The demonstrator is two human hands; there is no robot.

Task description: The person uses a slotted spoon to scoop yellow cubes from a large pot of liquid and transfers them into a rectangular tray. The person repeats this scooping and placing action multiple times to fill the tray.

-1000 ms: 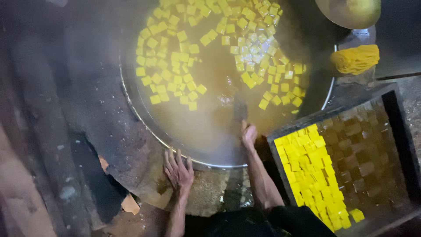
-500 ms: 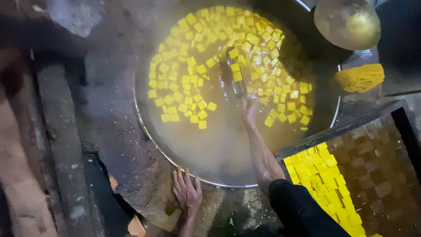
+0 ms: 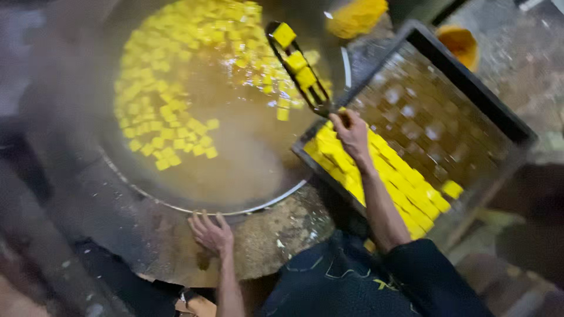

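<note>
Lifted now out of the liquid, long flat skimmer loaded with yellow cubes, right hand closed around handle at 5 o'clock of wok, left hand spread open on rim; best kept level while crossing to tray.

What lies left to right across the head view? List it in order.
Left hand on the stove edge → wok of floating yellow cubes → flat utensil carrying cubes → right hand → dark tray → orange bowl.
</note>
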